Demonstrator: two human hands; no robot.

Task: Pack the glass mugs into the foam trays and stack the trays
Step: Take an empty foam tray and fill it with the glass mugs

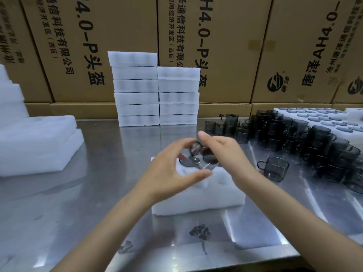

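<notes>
From my head camera, I am gripping a smoky glass mug [198, 154] with both my left hand [170, 173] and right hand [225, 154], lowering it over the foam tray [206, 197] mid-table; next, I judge, comes seating it squarely in an open pocket.

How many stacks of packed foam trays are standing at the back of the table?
2: a taller left stack and a shorter right stack, side by side against the cardboard boxes. Other trays lie elsewhere.

Cardboard cartons [117, 46] read "4.0-P头盔" (printed sideways) and "科技有限公司".
</notes>
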